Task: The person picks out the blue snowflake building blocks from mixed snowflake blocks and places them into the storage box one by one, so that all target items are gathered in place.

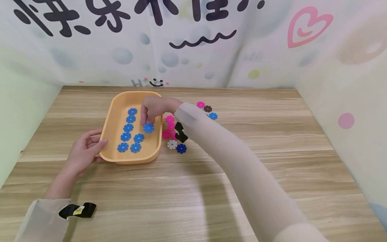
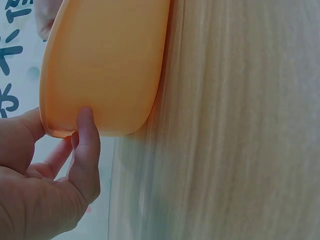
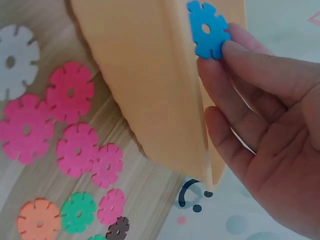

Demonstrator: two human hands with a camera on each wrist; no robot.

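Note:
My left hand (image 1: 86, 148) grips the near left corner of an orange plastic tray (image 1: 109, 134), thumb over the rim and fingers against the outer wall, as the left wrist view also shows. Inside the tray my right hand (image 1: 155, 108) pinches a light blue notched disc (image 3: 209, 30) between thumb and fingers, near the right wall. To its left, several blue notched discs (image 1: 128, 127) lie on the tray floor in two columns, the left column longer than the right.
Right of the tray lie pink discs (image 3: 70, 92), a white disc (image 1: 172, 144), a dark blue disc (image 1: 181, 148), an orange disc (image 3: 39, 220), a green disc (image 3: 78, 212) and a brown disc (image 1: 207, 109). My right forearm covers part of this group. A printed curtain (image 1: 187, 64) stands behind the wooden table (image 1: 257, 134).

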